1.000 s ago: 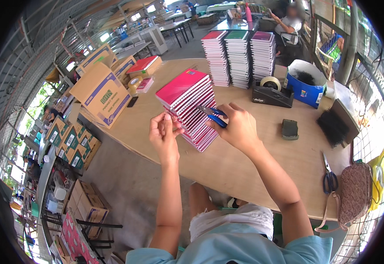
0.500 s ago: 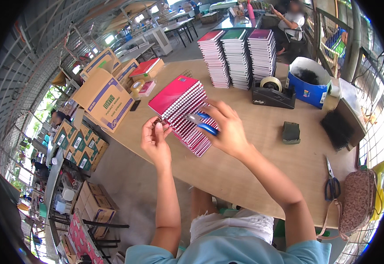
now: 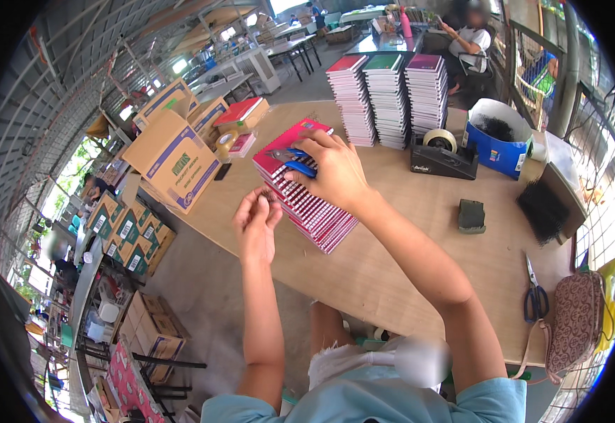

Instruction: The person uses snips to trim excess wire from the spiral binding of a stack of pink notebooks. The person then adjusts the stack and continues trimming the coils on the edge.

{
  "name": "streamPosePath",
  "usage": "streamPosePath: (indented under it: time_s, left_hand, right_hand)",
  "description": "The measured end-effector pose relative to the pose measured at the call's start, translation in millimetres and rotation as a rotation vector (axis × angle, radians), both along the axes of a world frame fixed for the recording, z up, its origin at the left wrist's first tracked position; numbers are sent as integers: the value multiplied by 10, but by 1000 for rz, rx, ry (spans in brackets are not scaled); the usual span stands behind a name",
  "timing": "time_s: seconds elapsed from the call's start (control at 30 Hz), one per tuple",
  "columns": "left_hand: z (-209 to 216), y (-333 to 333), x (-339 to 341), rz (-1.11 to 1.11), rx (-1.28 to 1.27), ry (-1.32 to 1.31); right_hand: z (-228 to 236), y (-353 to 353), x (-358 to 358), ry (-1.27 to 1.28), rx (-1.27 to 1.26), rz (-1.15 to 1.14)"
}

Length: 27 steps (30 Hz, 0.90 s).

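Observation:
A stack of red spiral notebooks (image 3: 319,220) leans in a slanted row on the table in front of me. My right hand (image 3: 341,171) is closed round blue-handled pliers (image 3: 300,168), held over the top notebook's red cover with their grey jaws pointing left. My left hand (image 3: 255,229) is at the stack's left edge, fingers pinched on a small dark wire coil (image 3: 268,197). The fingertips partly cover the coil, so its full length is hidden. The pliers' jaws are a little above the coil, apart from it.
Three tall notebook stacks (image 3: 388,99) stand at the back, beside a black tape dispenser (image 3: 443,163) and a blue-and-white box (image 3: 494,148) of black coils. A dark green block (image 3: 471,216), scissors (image 3: 535,296) and a brown bag (image 3: 575,321) lie right; an open carton (image 3: 181,169) stands left.
My right hand has moved the pliers up and left, from the notebooks' bound edges to over the top cover. My left hand keeps its pinch on the coil. The view has shifted slightly.

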<state>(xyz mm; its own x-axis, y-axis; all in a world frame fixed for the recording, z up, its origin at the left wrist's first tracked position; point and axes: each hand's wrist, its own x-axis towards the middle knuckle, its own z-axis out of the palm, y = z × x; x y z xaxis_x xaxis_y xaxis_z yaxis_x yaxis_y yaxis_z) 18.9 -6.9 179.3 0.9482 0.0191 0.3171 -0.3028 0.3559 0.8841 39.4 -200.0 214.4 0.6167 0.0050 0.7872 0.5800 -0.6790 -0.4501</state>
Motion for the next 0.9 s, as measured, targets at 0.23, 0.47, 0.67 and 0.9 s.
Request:
streamPosePath:
  time_s: [0.23, 0.47, 0.67, 0.9]
  left_hand:
    - [-293, -748, -641, -655, 189, 320]
    - [-90, -3043, 63, -1009, 356, 288]
    - [259, -4473, 1092, -737, 148, 291]
    - [366, -3194, -281, -967, 489, -249]
  right_hand:
    - [-1135, -896, -66, 328, 912, 328]
    - [-2386, -1582, -312, 488, 1453, 523]
    - [-2111, -1198, -230, 602, 1589, 624]
    - [-2310, -1420, -168, 274, 1868, 767]
